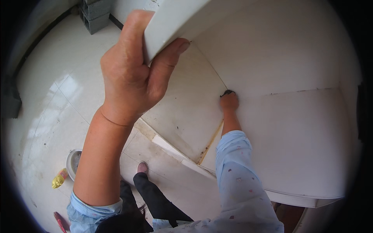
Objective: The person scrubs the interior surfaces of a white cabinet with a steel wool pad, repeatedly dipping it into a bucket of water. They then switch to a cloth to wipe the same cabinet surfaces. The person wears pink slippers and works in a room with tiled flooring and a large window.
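My left hand point(131, 64) is raised close to the camera, gripping the edge of a pale slab or panel point(172, 23) between thumb and fingers. Lower down and farther off, my right hand point(229, 102) is closed over a small dark scrubber or cloth point(228, 92), too covered to name exactly. It rests on a white tiled surface point(180, 96), beside a thin dark joint line. Brown and yellow stains run along a seam point(210, 142) beneath my right forearm. Small dark specks lie on the tiles to its left.
A raised edge point(174, 148) bounds the tiled surface. On the floor point(46, 116) stand a metal basin point(71, 163), a yellow plastic package point(59, 178) and a red-handled object point(60, 222). Grey hollow blocks point(96, 17) are stacked by the wall. A dark opening point(288, 214) shows at lower right.
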Motion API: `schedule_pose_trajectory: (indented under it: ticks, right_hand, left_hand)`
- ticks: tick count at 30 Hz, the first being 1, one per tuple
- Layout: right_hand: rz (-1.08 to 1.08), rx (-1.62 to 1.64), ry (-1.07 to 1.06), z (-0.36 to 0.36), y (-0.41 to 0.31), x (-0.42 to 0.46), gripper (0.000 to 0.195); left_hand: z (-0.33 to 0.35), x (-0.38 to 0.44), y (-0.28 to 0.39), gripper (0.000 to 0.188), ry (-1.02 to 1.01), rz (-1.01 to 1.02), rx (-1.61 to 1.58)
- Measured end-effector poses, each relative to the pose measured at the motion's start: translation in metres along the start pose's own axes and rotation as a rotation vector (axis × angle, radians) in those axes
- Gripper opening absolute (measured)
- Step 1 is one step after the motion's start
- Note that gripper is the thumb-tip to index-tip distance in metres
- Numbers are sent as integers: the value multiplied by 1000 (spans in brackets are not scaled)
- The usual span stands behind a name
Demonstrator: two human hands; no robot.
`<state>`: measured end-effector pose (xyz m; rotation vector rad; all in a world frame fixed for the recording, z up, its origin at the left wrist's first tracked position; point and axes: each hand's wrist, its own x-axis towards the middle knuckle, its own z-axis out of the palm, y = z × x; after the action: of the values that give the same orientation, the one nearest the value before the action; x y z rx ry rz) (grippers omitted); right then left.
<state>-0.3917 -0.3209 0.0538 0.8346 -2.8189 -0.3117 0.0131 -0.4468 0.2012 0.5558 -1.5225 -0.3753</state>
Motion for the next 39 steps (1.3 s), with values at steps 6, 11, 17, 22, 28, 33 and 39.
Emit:
schedule_pose_trajectory:
  ticks: [6, 11, 17, 22, 28, 33, 39]
  right_hand:
    - [-64, -161, -389, -36, 7, 1, 40]
    - [-212, -319, -302, -34, 28, 13, 38]
    - [-214, -267, -226, -24, 19, -1, 36]
    - [-154, -237, -225, -25, 24, -36, 37]
    - [-143, -94, -384, -53, 4, -112, 35]
    - [-171, -55, -286, -46, 15, -187, 37]
    - [-64, 13, -433, -71, -1, -264, 33]
  left_hand:
    - [2, 0, 6, 32, 8, -101, -73]
    - [5, -3, 5, 33, 6, -95, -98]
    - [-3, -1, -1, 38, 34, 25, 3]
    - [0, 0, 4, 31, -40, -120, -118]
    - [-9, 3, 5, 27, -129, -184, -84]
    - [-9, 4, 10, 27, -153, -260, -127]
    - [-15, 6, 15, 24, -212, -298, -79]
